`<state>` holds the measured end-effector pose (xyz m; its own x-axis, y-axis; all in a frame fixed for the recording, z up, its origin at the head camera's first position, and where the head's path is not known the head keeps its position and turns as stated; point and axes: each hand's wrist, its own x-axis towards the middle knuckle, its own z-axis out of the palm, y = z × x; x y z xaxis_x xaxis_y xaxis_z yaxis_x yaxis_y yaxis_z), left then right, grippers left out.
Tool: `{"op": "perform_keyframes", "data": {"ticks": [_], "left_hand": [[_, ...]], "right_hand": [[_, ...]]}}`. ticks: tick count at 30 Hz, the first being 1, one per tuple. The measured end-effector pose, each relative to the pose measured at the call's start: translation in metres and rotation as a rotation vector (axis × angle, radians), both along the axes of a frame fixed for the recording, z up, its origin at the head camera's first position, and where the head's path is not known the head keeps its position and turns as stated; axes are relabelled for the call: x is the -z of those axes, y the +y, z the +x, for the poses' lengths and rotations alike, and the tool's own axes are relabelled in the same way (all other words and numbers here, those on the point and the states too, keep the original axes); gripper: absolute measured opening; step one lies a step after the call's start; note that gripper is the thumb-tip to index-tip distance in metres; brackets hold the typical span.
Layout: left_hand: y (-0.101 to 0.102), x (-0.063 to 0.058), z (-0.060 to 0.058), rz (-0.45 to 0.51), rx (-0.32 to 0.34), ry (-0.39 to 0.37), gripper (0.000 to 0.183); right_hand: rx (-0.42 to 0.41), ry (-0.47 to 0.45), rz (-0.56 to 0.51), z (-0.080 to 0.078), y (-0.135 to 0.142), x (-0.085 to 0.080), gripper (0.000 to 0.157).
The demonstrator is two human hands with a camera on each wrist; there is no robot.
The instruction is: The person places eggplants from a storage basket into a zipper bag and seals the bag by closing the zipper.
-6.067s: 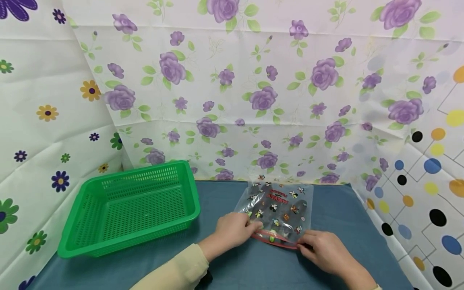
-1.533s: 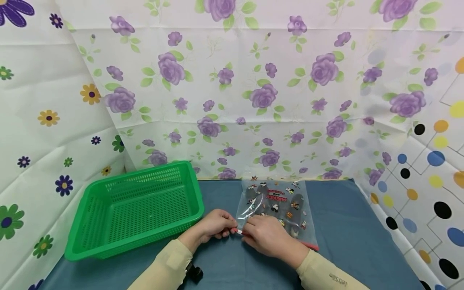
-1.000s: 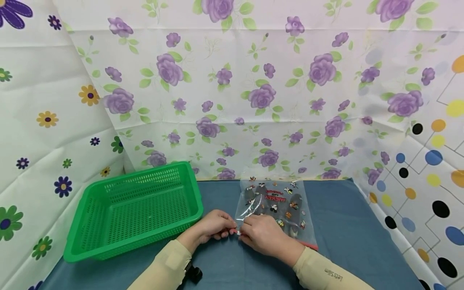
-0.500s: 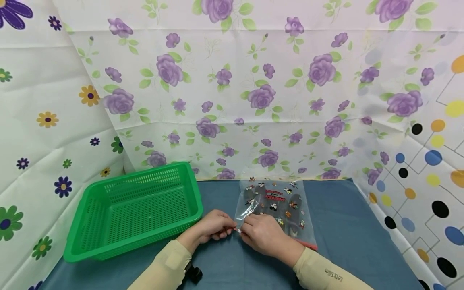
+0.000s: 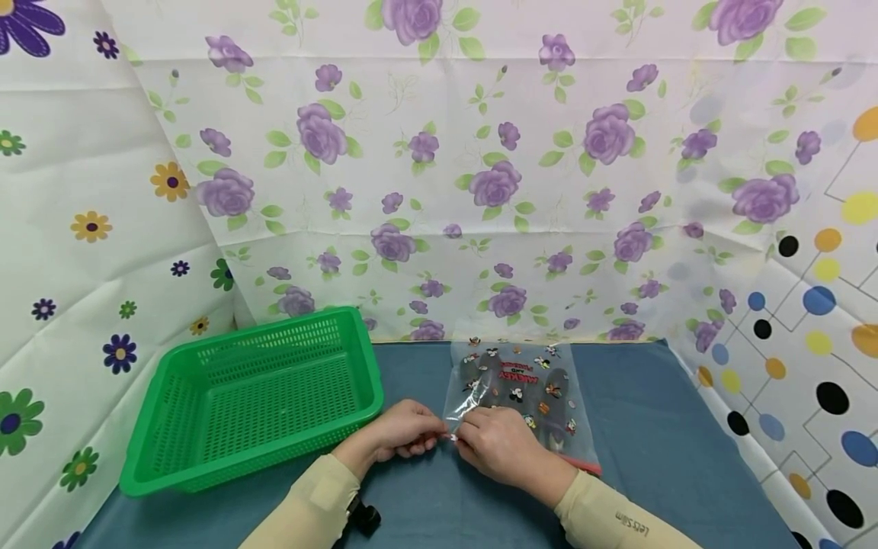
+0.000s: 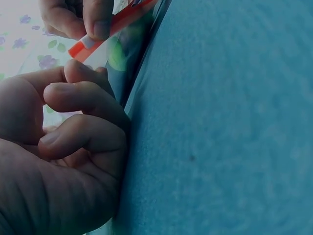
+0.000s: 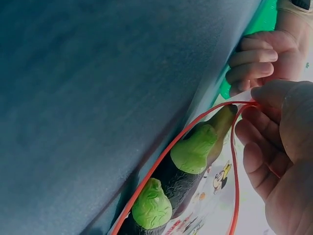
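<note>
A clear zip bag (image 5: 514,381) with cartoon prints and red lettering lies flat on the blue cloth. Two eggplants (image 7: 193,152) with green caps show through its mouth in the right wrist view. There the two red zip strips (image 7: 236,176) stand apart and meet by the right fingers. My left hand (image 5: 405,431) pinches the bag's near left corner, its other fingers curled. Beside it, my right hand (image 5: 504,446) pinches the white slider (image 6: 88,42) close to the red zip's left end. In the head view the right hand hides part of the zip.
At the left stands a green plastic basket (image 5: 274,396) with nothing in it, close to the left forearm. A black strapped device (image 5: 365,520) hangs at the left wrist. Flower-printed sheets (image 5: 411,183) rise behind the blue cloth (image 5: 658,442).
Since the earliest frame, my right hand has gone from the zip's right end to the left corner, while my left hand has shifted left. Over the last second both hands have barely moved.
</note>
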<state>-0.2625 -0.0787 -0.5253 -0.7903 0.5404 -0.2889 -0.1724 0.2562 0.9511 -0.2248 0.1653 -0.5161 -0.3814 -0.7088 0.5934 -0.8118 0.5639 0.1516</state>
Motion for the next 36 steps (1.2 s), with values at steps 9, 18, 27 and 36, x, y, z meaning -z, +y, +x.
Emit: {"op": "perform_keyframes", "data": {"ticks": [9, 18, 27, 36], "left_hand": [[-0.0023, -0.0011, 0.0, 0.008, 0.039, -0.035, 0.032], [-0.0039, 0.0014, -0.0017, 0.052, 0.046, -0.048, 0.027], [-0.0081, 0.0009, 0.0003, 0.079, 0.037, -0.057, 0.026], [-0.0071, 0.0034, -0.0001, 0.101, 0.046, -0.056, 0.024]], "right_hand": [[-0.007, 0.008, 0.001, -0.0002, 0.0002, -0.0002, 0.018], [-0.025, 0.013, -0.004, 0.0001, -0.0009, 0.0002, 0.022], [-0.057, -0.016, -0.014, 0.0021, -0.0052, -0.0021, 0.034], [-0.046, -0.04, -0.006, 0.0042, -0.0039, 0.0, 0.036]]}}
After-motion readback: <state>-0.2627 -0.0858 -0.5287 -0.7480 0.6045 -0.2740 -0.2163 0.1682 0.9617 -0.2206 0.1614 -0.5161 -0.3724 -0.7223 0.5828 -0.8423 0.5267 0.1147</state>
